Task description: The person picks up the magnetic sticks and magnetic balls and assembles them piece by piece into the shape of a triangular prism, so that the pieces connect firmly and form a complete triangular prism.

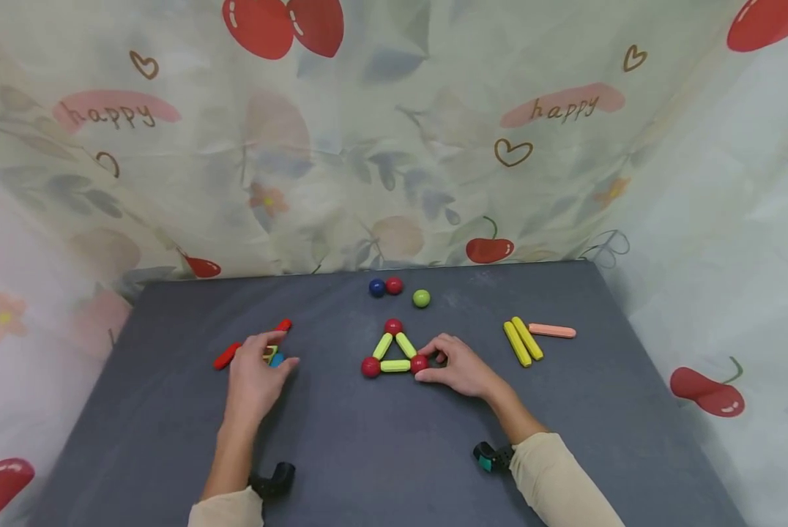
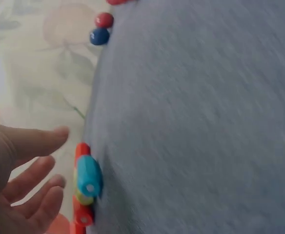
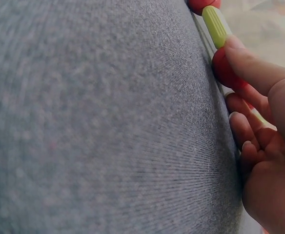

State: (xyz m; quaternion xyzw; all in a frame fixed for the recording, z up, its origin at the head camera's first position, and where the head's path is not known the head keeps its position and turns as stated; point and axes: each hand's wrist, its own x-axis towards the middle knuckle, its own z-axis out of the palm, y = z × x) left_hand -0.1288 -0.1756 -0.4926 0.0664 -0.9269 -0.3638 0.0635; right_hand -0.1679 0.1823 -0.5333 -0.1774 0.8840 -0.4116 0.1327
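Note:
A flat triangle of yellow-green rods (image 1: 395,365) with red balls (image 1: 370,367) at its corners lies on the dark cloth. My right hand (image 1: 458,366) pinches the red ball (image 3: 225,69) at the triangle's right corner between thumb and index finger. Over at the left, my left hand (image 1: 254,372) hovers beside a small group of rods with thumb and fingers spread apart, nothing held. That group has red rods (image 1: 226,356), a blue rod (image 2: 89,176) and a yellow-green piece (image 1: 271,353), partly hidden behind the fingers in the head view.
Behind the triangle sit a dark blue ball (image 1: 377,288), a red ball (image 1: 394,285) and a green ball (image 1: 421,298). Two yellow rods (image 1: 523,342) and a pink rod (image 1: 552,331) lie to the right. A patterned curtain (image 1: 341,183) rises at the table's (image 1: 341,454) back edge.

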